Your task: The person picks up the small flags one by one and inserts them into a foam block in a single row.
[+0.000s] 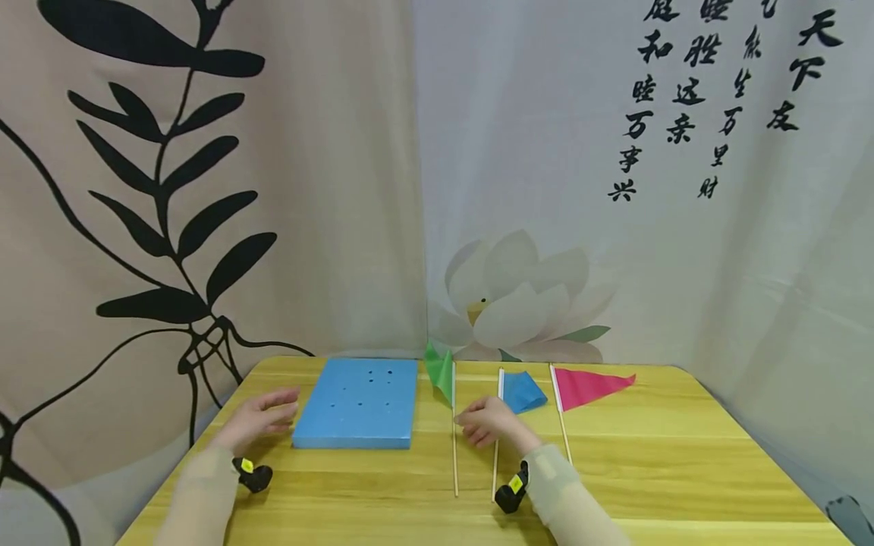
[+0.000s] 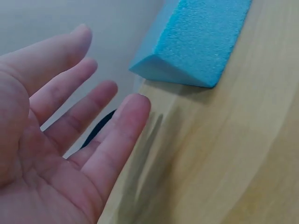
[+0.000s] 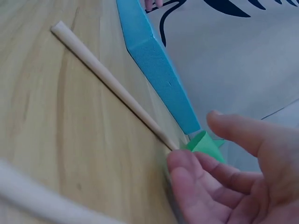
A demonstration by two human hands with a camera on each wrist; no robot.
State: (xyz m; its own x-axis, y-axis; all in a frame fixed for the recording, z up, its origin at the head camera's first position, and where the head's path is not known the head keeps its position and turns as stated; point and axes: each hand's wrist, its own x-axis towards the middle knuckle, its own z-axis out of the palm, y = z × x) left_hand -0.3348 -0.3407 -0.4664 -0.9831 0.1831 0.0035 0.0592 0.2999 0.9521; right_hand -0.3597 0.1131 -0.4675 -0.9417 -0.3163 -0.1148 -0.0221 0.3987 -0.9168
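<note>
On the yellow wooden surface lies a flat blue foam block with small holes in its top. Just left of the block is the left hand. Its fingers are spread wide and straight, and they hold nothing. They are near the block's corner but do not touch it.

To the right of the block lie three little flags on thin sticks. The green flag is closest to the block, and its stick runs toward the near edge. Next comes the blue flag, then the pink flag farthest right.

Between the green flag's stick and the blue flag's stick sits the right hand. Its fingers are loosely bent and open, holding nothing. In the right wrist view the fingertips are just beside the green flag's stick, where the green cloth begins. I cannot tell if they touch it.

Behind the surface hangs a curtain with black leaves, a white flower and black writing.
</note>
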